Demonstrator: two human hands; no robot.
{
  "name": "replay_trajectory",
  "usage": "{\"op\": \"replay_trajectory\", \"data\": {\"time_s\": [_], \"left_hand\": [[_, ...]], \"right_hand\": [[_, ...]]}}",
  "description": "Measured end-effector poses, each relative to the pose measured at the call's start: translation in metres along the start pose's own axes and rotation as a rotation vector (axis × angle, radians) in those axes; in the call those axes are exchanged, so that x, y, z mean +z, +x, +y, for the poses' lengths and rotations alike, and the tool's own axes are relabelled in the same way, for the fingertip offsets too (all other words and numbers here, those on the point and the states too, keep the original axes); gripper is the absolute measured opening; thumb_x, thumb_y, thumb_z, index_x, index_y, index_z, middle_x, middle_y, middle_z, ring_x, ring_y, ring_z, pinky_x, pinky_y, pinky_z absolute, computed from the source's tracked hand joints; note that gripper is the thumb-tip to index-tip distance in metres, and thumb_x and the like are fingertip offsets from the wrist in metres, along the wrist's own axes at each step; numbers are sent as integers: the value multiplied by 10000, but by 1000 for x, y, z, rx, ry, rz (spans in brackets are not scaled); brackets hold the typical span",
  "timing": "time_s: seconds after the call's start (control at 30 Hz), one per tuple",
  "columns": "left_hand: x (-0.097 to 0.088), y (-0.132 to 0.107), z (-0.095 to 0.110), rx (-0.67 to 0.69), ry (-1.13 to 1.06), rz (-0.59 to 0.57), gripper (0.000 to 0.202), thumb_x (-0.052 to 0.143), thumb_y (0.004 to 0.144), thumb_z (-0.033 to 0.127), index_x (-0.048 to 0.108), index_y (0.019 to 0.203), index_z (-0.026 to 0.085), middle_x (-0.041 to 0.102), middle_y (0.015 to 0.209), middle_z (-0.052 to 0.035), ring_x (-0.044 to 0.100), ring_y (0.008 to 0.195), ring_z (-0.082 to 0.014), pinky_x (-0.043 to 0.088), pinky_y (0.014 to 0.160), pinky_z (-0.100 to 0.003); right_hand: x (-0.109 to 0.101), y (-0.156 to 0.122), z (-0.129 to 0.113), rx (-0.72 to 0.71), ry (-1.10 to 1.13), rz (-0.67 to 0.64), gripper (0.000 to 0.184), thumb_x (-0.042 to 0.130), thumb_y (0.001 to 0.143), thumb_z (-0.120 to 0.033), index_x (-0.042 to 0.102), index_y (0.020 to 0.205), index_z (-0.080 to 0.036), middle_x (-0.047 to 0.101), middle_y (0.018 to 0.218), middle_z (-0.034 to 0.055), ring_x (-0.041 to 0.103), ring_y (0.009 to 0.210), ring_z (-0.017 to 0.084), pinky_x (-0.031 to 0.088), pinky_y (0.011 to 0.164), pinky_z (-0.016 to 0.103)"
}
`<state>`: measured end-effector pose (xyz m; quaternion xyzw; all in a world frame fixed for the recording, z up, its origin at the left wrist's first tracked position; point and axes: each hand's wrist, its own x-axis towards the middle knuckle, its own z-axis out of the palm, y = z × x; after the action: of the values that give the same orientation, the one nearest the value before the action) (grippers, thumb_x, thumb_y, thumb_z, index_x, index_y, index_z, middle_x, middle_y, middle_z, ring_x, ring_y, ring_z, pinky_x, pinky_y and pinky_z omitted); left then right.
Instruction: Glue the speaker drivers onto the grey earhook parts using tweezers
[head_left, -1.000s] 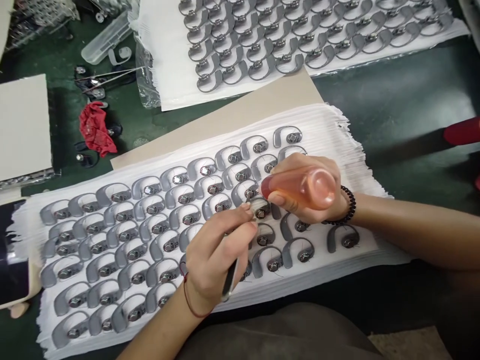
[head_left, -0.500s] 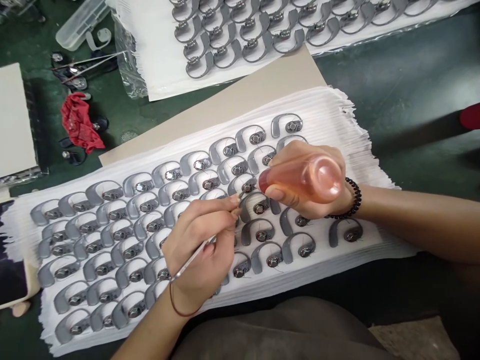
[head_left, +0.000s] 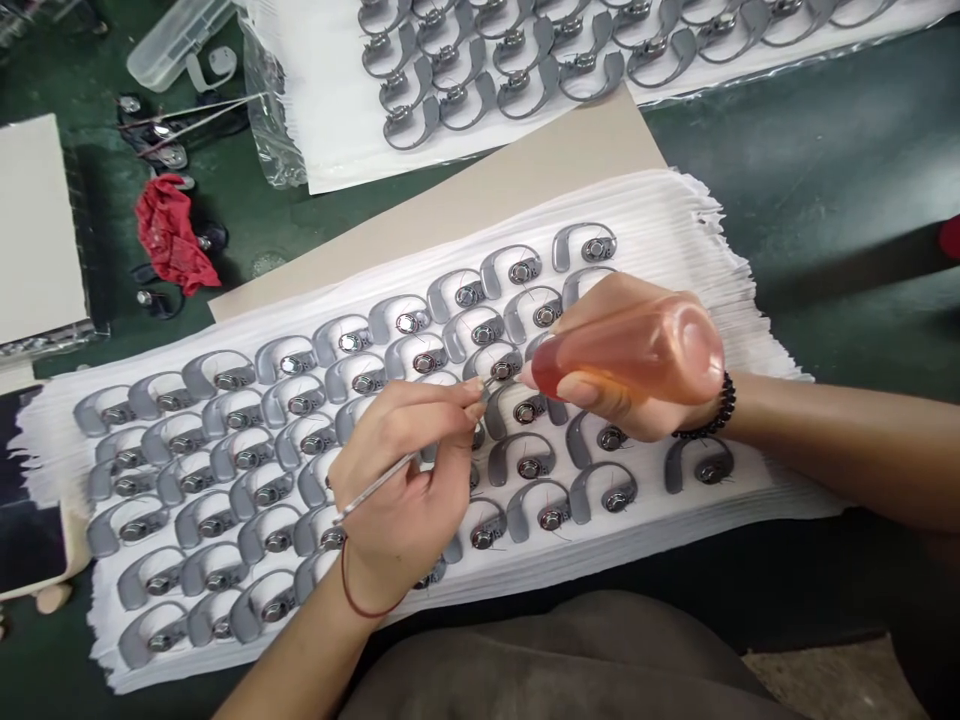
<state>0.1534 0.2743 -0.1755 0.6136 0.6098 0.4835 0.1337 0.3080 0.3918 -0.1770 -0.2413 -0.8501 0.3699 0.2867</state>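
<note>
Bottle [head_left: 637, 352] points tip-first towards grey hooks [head_left: 498, 468], right hand [head_left: 649, 420] wrapping fingers round it, likely for aim; left hand [head_left: 409, 515] pinching a thin tool [head_left: 377, 486] between fingers, presumably for control.

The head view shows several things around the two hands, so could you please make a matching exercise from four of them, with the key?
Things:
1. bottle
2. thin tool
3. cloth
4. beaded bracelet

Places, colours or states:
A. red and crumpled, lying on the green table
B. held in the left hand
C. black
D. orange-tinted, held in the right hand

Right pairs: 1-D, 2-B, 3-A, 4-C.
</note>
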Motion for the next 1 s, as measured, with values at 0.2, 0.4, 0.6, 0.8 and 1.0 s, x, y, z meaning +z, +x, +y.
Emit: {"op": "replay_trajectory", "data": {"time_s": [0.2, 0.4, 0.6, 0.8, 1.0], "left_hand": [[-1, 1, -2, -11, -2, -10, 254, 612, 708, -43, 576, 797, 192, 666, 822, 14, 633, 759, -141, 525, 639, -301], [-1, 1, -2, -6, -22, -4, 247, 620, 697, -50, 577, 787, 176, 666, 816, -3, 633, 751, -147, 520, 623, -308], [-1, 1, -1, -14, -26, 1, 262, 619, 695, -57, 578, 792, 184, 665, 816, 3, 630, 759, -144, 517, 635, -306], [-1, 1, -3, 5, -16, -5, 253, 630, 680, -56, 576, 783, 169, 666, 811, -5, 634, 754, -146, 519, 630, -299], [-1, 2, -3, 26, -7, -12, 265, 633, 654, -78, 568, 771, 151, 662, 795, -13, 637, 752, -148, 526, 634, -292]], "right_hand": [[-1, -2, 8, -84, 113, -94, 411, 519, 828, -398, 331, 516, -209, 479, 536, -23, 548, 597, 91, 493, 564, 191], [5, -6, 2, -88, 19, -17, 405, 569, 803, -363, 364, 500, -188, 517, 562, -27, 533, 548, 71, 454, 509, 172], [7, -9, 3, -162, -84, 143, 227, 602, 815, -365, 565, 689, -180, 572, 642, -27, 517, 527, 58, 446, 481, 154], [9, -12, 7, -206, -155, 161, 299, 575, 824, -473, 569, 723, -192, 573, 648, -51, 528, 526, 55, 443, 486, 162], [9, -13, 6, -200, -175, 180, 315, 570, 829, -459, 550, 677, -184, 581, 637, -51, 522, 518, 56, 432, 469, 171]]}}
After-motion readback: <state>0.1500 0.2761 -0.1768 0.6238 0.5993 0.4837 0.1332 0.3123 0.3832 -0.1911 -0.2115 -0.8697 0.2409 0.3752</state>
